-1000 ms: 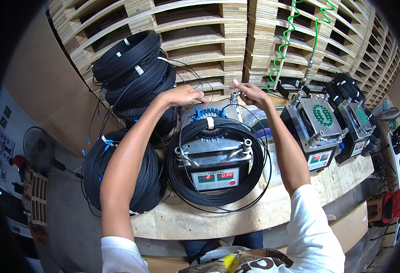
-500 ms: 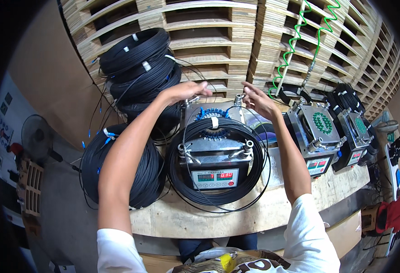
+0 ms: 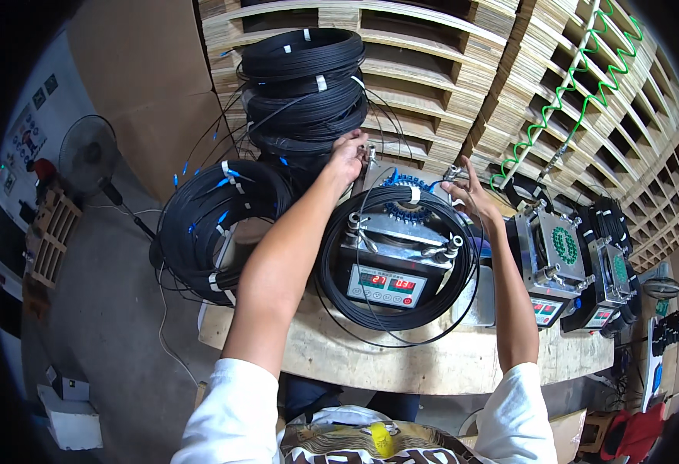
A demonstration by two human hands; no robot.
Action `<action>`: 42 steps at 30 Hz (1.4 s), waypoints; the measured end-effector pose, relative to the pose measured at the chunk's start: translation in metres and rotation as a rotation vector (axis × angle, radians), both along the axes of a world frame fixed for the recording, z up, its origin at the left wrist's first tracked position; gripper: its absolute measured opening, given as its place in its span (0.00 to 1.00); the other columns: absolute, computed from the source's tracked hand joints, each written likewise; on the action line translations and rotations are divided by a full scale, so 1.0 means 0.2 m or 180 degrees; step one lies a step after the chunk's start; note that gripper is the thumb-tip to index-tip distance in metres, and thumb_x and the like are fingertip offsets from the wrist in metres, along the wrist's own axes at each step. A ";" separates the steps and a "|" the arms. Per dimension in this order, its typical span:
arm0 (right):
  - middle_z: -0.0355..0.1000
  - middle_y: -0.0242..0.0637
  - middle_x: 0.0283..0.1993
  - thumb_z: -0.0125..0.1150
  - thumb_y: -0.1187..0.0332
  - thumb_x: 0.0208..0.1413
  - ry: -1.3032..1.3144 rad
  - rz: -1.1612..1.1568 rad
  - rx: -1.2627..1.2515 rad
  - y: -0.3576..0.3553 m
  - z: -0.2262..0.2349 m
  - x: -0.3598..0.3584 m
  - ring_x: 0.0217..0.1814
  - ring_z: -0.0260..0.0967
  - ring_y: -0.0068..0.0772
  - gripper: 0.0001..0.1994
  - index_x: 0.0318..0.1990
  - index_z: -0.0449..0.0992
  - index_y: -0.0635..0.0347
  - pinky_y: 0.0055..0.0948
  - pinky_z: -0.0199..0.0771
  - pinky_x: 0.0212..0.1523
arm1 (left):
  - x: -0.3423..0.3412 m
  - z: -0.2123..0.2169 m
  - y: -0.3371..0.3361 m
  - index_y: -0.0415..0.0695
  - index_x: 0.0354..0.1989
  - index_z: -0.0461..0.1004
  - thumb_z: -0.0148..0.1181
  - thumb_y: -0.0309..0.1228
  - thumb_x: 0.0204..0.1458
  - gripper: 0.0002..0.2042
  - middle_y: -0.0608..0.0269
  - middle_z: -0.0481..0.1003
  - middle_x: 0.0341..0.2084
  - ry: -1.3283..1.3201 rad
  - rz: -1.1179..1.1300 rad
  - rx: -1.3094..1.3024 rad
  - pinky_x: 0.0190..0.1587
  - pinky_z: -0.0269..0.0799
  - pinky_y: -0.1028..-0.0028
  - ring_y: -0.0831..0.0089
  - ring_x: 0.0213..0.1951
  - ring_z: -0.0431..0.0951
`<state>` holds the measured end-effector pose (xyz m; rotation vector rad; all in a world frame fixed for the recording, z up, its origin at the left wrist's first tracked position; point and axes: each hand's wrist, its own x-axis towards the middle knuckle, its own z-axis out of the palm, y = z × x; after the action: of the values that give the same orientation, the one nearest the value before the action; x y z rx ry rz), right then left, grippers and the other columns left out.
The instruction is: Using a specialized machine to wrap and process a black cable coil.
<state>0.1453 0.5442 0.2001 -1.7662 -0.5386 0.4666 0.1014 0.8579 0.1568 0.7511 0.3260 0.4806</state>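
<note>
In front of me stands a polishing machine (image 3: 386,284) with a lit red digital display and a metal plate on top. A ring of blue fibre connectors (image 3: 406,207) sits in that plate, and a tied coil of black cable (image 3: 338,298) hangs around the machine. My left hand (image 3: 347,157) has its fingers curled at the far left clamp post (image 3: 371,152). At the far right clamp post (image 3: 453,173) is my right hand (image 3: 474,195), its thumb beside the post and its index finger raised apart. Two nearer clamp posts stand untouched.
Stacked cable coils (image 3: 304,97) rise at the far left, with another coil (image 3: 181,232) at the table's left edge. Two similar machines (image 3: 552,251) stand to the right. Wooden pallets (image 3: 409,77) form the back; green coiled hoses (image 3: 563,100) hang there. A fan (image 3: 88,155) stands left.
My view has swung left. Both hands have come down to the machine's far clamp posts. The machine's display reads differently, and the coil at the left edge shows its hollow middle.
</note>
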 end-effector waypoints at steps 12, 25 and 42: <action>0.68 0.36 0.38 0.75 0.54 0.50 0.0139 -0.0180 -0.0375 -0.06 0.07 -0.07 0.35 0.63 0.27 0.54 0.76 0.39 0.48 0.32 0.69 0.34 | -0.18 0.12 -0.04 0.41 0.62 0.66 0.65 0.33 0.56 0.26 0.62 0.80 0.40 0.1171 0.0118 0.1337 0.32 0.68 0.80 0.80 0.30 0.75; 0.67 0.34 0.36 0.74 0.54 0.50 0.0171 -0.0021 -0.0035 0.09 0.04 -0.11 0.35 0.63 0.25 0.52 0.75 0.42 0.46 0.31 0.68 0.31 | -0.13 0.00 0.21 0.39 0.58 0.72 0.68 0.33 0.53 0.24 0.60 0.81 0.28 0.1659 0.0791 0.3384 0.31 0.74 0.75 0.77 0.28 0.79; 0.64 0.23 0.24 0.70 0.63 0.55 -0.1154 -0.0830 0.0468 -0.12 -0.06 0.00 0.22 0.58 0.15 0.37 0.70 0.56 0.52 0.19 0.57 0.20 | -1.27 0.29 -0.56 0.46 0.47 0.80 0.62 0.27 0.55 0.11 0.44 0.46 0.71 0.0001 0.0358 0.5472 0.70 0.54 0.55 0.44 0.70 0.54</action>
<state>0.1451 0.5200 0.1891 -1.7552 -0.5677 -0.0770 -0.1533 0.7468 0.2151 2.3992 -0.1461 0.8346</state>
